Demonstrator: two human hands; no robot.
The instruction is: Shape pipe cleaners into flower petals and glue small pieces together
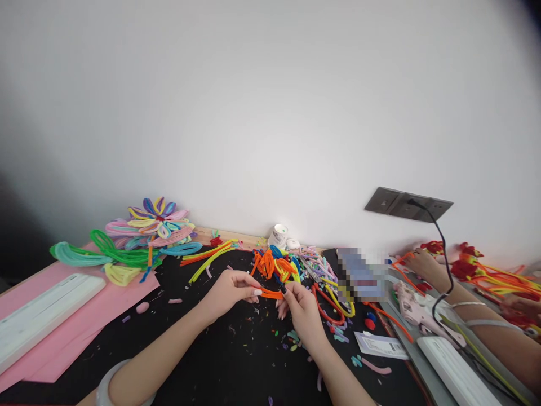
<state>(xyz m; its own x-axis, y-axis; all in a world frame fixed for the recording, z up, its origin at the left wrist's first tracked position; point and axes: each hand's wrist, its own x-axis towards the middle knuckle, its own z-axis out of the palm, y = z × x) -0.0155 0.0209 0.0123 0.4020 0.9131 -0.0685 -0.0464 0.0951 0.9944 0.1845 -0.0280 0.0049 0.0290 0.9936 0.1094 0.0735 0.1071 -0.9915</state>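
Observation:
An orange pipe cleaner (pixel 271 294), bent into a narrow loop, is stretched between my two hands above the black mat (pixel 203 349). My left hand (pixel 236 290) pinches its left end between thumb and fingers. At its right end my right hand (pixel 298 307) grips it, fingers closed. Just behind the hands lies a heap of orange, yellow and blue pipe cleaner loops (pixel 266 264). A red pipe cleaner (pixel 325 310) curves beside my right hand. To the left, straight orange and yellow pipe cleaners (pixel 209 256) lie on the mat.
Fuzzy flowers (pixel 158 223) and green loops (pixel 101 242) rest on pink paper (pixel 80 344) beside a white case (pixel 46 316). A paper cup (pixel 279 234) stands by the wall. At right are a pink glue gun (pixel 416 310), its cord, and another person's hand (pixel 422 265). Scraps litter the mat.

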